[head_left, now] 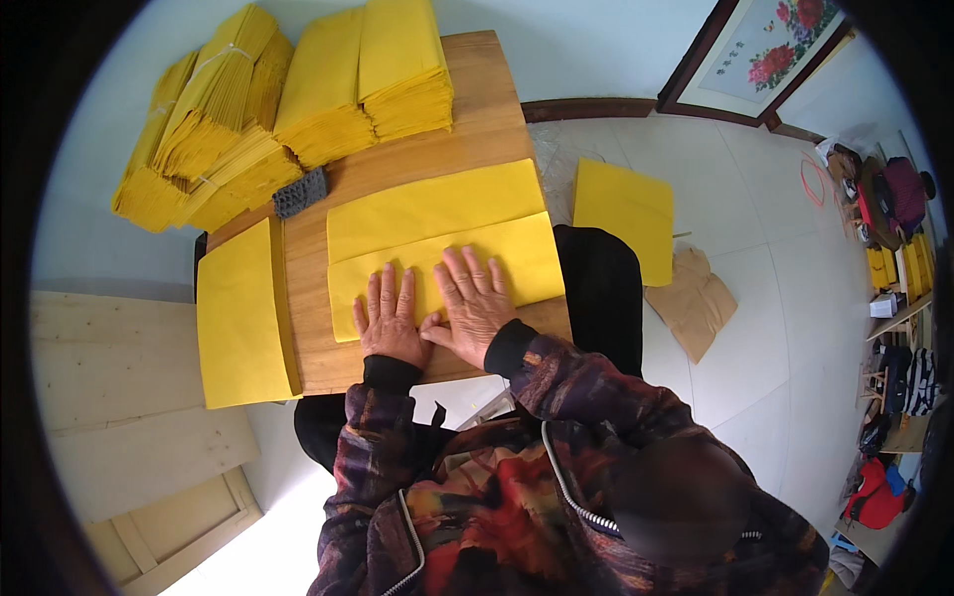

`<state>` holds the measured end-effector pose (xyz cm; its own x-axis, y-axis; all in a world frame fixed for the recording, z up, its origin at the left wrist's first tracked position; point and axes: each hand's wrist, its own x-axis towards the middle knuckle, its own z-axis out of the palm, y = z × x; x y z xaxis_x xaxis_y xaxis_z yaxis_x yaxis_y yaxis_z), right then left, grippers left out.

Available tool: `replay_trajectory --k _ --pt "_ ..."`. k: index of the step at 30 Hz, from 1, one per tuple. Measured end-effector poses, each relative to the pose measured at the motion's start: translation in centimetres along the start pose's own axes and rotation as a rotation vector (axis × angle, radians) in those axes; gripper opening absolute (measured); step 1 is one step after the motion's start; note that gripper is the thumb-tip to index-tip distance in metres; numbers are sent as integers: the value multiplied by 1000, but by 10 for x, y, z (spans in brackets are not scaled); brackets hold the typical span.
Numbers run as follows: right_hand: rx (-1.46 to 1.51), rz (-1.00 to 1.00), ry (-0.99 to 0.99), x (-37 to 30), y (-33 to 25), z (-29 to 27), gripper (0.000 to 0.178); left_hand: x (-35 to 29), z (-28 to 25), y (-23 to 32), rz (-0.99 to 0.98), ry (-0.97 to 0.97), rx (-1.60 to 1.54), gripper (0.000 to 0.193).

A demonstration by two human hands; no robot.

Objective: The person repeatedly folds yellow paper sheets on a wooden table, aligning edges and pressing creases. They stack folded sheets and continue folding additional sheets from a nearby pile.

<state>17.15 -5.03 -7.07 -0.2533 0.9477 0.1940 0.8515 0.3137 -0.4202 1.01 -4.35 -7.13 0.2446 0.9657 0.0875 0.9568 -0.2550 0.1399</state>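
A large sheet of yellow paper (434, 211) lies on the wooden table in front of me, its near part folded over so that an edge runs across its middle. My left hand (390, 316) rests flat on the folded part, fingers stretched out. Close beside it my right hand (471, 303) also presses flat there, its fingers spread and its thumb near the left hand. Neither hand grips anything. To the left lies a stack of folded yellow paper (243, 316) that overhangs the table edge.
Tall bundles of folded yellow paper (320, 89), some tied, fill the table's (484, 74) far side. A dark grey ridged block (300, 193) sits before them. Right of the table are another yellow sheet (624, 219) and crumpled brown paper (693, 301). Cluttered shelves (899, 328) stand far right.
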Motion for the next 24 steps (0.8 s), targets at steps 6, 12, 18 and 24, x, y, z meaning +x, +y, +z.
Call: replay_trajectory --k 6,12,18,24 --pt "-68 163 -22 -35 32 -25 97 2 -3 1 -12 -4 -2 73" --pt "-115 306 -117 -50 54 -54 97 0 -2 1 -24 13 -33 74" --pt "-132 13 82 -20 25 -65 72 -3 0 1 -13 85 -55 71" --pt "-96 -5 -131 36 -2 -8 69 -1 -4 0 -26 -15 -45 72"
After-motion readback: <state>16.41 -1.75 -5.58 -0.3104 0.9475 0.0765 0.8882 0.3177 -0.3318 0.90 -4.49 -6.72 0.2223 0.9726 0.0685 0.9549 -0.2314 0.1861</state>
